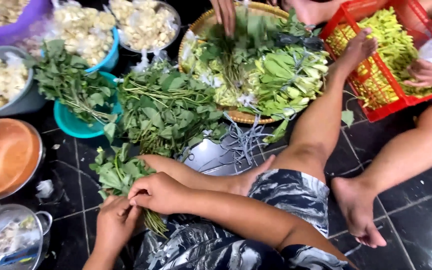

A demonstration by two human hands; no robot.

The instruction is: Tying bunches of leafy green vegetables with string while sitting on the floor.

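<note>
A bunch of leafy green stems (118, 175) lies across my lap area at lower left. My left hand (113, 222) grips the stem ends from below. My right hand (158, 192) closes over the same stems just above it, fingers pinched at the stalks. The leaves fan out up and to the left over the dark tiled floor (71, 200). A larger pile of the same greens (168, 112) lies just beyond my hands.
A woven tray of mixed greens (256, 70) sits at top centre, another person's hand (223, 15) reaching into it. A red crate of yellow-green pods (391, 60) is at top right with another person's hand (428, 72) and legs. Bowls (6, 155) line the left.
</note>
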